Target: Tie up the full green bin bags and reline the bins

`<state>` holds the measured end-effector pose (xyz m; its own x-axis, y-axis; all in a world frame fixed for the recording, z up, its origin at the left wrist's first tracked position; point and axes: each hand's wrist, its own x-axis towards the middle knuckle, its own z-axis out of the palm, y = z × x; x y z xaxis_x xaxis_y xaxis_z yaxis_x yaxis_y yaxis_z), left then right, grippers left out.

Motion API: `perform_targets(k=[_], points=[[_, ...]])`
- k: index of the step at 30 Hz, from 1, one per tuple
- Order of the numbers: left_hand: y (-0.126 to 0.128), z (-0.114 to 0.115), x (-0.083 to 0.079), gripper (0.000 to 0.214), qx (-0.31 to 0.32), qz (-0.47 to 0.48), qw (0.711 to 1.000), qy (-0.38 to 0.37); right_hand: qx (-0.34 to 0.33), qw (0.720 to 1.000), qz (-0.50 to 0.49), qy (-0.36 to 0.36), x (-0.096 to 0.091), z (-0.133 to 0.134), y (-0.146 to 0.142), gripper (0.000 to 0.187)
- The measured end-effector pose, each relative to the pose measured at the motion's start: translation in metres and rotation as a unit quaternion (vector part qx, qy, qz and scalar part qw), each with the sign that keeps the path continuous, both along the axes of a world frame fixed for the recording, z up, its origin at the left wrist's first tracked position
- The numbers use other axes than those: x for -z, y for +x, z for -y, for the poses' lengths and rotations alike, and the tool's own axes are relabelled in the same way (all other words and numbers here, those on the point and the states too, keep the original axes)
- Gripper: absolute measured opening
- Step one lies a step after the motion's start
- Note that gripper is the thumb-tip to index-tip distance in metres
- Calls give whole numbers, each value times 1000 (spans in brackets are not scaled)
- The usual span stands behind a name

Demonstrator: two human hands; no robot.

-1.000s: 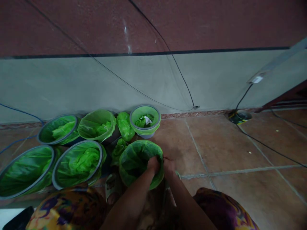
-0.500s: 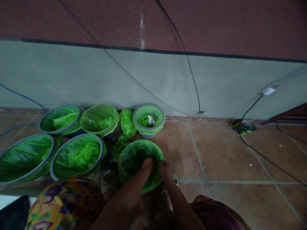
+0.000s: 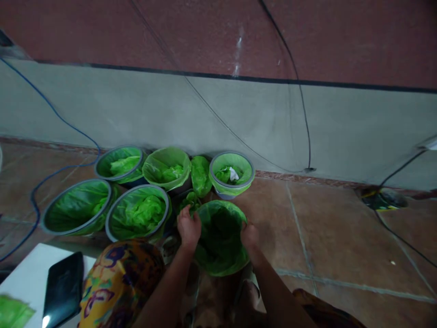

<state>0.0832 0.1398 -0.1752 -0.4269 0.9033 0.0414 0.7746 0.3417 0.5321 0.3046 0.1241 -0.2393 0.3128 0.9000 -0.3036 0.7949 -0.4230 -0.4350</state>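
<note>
A bin lined with a green plastic bag (image 3: 223, 241) stands on the floor in front of me, the bag folded over its rim. My left hand (image 3: 189, 229) is at the bin's left rim, thumb and fingers apart, against the outside of the bag. My right hand (image 3: 250, 235) has its fingers closed on the bag's edge at the right rim. Inside, the bag is dark and its bottom is hard to see. Just behind my left hand lies a crumpled green bag (image 3: 190, 200), partly hidden.
Several lined bins stand to the left, including a grey-rimmed bin (image 3: 107, 218). Another bin (image 3: 232, 193) stands by the wall. A phone (image 3: 63, 289) lies on a white surface (image 3: 29, 269) at lower left. A blue cable (image 3: 51, 175) and black cables (image 3: 399, 234) cross the floor.
My left hand has come out from inside the bag to its left rim. My right hand stays at the right rim. The view has shifted left, bringing the phone into sight.
</note>
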Motion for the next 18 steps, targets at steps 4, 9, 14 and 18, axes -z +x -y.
perform_targets(k=[4,9,14,18], points=[[-25,-5,10,50,-99,4,993,-61,45,998,27,-20,-6,7,-3,45],[-16,-2,23,49,-43,57,991,-115,139,988,35,-57,-2,41,-6,54],[-10,-29,14,46,1,36,992,-124,165,986,11,21,-3,47,10,62],[-6,-68,8,45,75,15,981,-179,92,993,30,71,-21,-10,29,59]])
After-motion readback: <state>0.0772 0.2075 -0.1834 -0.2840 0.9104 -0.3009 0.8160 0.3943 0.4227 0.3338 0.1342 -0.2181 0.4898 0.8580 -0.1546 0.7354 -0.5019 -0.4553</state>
